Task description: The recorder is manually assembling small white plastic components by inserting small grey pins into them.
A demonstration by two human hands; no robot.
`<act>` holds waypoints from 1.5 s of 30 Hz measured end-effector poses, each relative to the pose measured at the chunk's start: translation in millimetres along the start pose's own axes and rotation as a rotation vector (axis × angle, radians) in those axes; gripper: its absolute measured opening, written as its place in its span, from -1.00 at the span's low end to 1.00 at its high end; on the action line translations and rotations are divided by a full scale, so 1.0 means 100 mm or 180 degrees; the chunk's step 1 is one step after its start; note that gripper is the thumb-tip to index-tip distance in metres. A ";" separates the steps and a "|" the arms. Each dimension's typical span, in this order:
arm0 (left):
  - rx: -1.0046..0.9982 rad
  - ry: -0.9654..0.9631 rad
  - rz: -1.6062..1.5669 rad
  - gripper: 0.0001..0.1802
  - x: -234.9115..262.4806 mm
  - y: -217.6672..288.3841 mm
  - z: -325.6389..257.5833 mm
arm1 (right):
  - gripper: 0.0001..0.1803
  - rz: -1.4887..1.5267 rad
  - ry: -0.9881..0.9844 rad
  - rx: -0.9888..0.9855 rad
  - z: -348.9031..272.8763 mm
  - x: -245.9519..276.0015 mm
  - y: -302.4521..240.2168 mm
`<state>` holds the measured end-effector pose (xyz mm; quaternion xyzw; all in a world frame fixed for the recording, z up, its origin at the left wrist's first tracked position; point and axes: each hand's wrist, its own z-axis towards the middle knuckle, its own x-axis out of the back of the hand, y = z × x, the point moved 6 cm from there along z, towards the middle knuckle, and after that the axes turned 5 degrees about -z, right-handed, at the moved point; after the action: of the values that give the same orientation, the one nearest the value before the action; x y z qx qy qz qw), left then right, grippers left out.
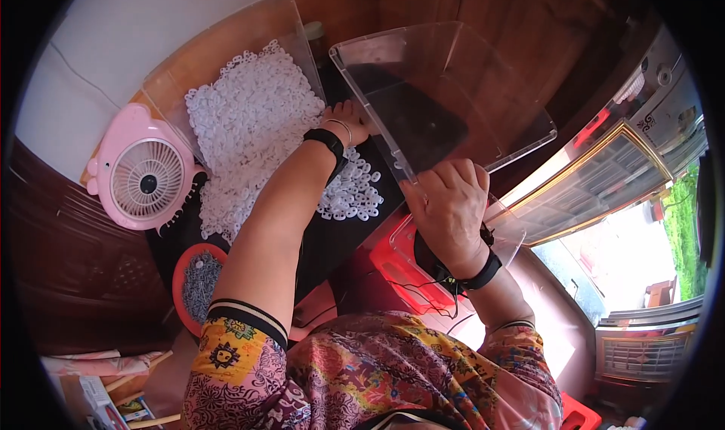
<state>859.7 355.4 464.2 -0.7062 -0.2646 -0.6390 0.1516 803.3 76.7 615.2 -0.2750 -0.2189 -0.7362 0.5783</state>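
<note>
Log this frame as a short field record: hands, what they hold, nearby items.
left hand: on far edge of clear plastic bin
right hand: grips bin's near rim
bin: tilted, looks empty
white rings: heaped on dark mat, by second clear bin
pink fan: left of the heap
red bowl: holds small grey parts

A wooden table (355,7) is carrying the work, with a black mat (332,237) lying across its middle. A large heap of small white plastic rings (249,128) is spreading over the mat, and a smaller cluster of rings (351,196) is lying just to its right. A pink desk fan (143,169) is standing at the left, touching the heap's edge. A red dish of grey metal parts (198,283) is sitting nearer, at the mat's near-left corner.
</note>
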 end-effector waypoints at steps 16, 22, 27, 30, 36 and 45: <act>-0.0006 -0.0276 0.0158 -0.10 -0.28 -0.36 -0.35 | -0.84 -0.0263 -0.0471 0.0241 -0.02 -0.49 -0.54; -0.0028 -0.0362 0.0174 -0.13 -0.25 -0.36 -0.54 | -0.83 -0.0179 -0.0340 0.0252 0.01 -0.60 -0.69; -0.0025 -0.0334 0.0157 -0.15 -0.32 -0.40 -0.59 | -0.82 0.0001 -0.0294 0.0268 -0.04 -0.57 -0.72; -0.0068 -0.0214 0.0068 -0.16 -0.29 -0.43 -0.63 | -0.85 0.0111 -0.0228 0.0327 -0.03 -0.55 -0.69; -0.0006 -0.0209 0.0286 -0.17 -0.20 -0.42 -0.74 | -0.80 0.0161 -0.0181 0.0363 0.00 -0.48 -0.69; 0.0001 -0.0134 0.0328 -0.22 -0.19 -0.43 -0.87 | -0.78 0.0320 -0.0166 0.0382 -0.04 -0.48 -0.62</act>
<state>763.4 339.2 452.2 -0.7321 -0.2311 -0.6153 0.1787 751.4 123.4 580.5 -0.2696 -0.2636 -0.6844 0.6240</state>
